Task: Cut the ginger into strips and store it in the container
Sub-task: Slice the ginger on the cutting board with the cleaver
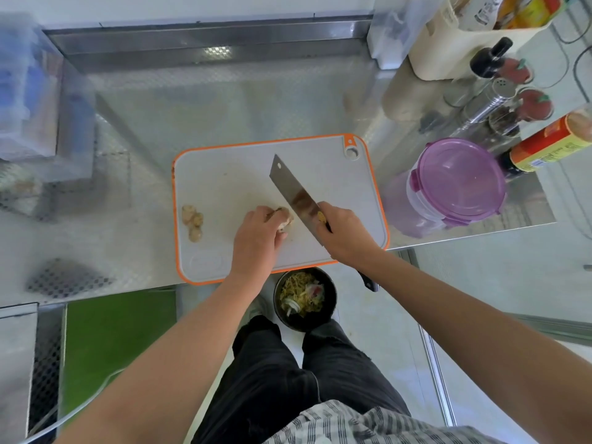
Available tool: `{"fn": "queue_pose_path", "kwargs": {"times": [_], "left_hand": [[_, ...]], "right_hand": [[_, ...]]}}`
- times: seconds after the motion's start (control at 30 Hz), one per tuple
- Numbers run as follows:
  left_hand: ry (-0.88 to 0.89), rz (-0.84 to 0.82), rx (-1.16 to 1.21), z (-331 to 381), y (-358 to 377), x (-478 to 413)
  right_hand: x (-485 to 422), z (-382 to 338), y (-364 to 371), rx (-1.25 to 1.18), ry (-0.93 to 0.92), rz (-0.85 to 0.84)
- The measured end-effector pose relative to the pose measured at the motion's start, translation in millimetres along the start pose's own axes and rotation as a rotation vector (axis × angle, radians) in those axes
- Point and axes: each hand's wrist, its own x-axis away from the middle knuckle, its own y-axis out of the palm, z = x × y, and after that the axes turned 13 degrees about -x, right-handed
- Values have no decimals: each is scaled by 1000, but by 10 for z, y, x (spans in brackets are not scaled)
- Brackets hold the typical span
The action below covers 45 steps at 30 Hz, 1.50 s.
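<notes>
A white cutting board with an orange rim lies on the steel counter. My left hand presses a piece of ginger down near the board's middle. My right hand grips a cleaver by its handle, the blade slanting up and left, just right of the ginger. Another knobbly ginger piece rests at the board's left edge. A clear container with a purple clip lid stands shut to the right of the board.
Sauce bottles, a metal shaker and a cream holder crowd the back right. A black bin with scraps stands on the floor below the counter edge. Blurred plastic boxes sit at the left.
</notes>
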Motion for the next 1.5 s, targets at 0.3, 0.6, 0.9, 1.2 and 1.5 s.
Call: {"fn": "queue_pose_path", "kwargs": {"times": [0.3, 0.6, 0.9, 1.2, 1.5], "left_hand": [[-54, 28, 20, 23, 48, -23], [-5, 52, -168, -125, 24, -55], [-145, 97, -81, -64, 18, 80], [-340, 156, -15, 114, 103, 64], [-394, 156, 4, 195, 122, 42]], "right_hand": [[-18, -17, -12, 87, 4, -40], [-69, 25, -97, 92, -9, -113], [-5, 104, -271, 90, -46, -172], [90, 156, -249, 226, -79, -199], [100, 66, -288, 313, -109, -214]]}}
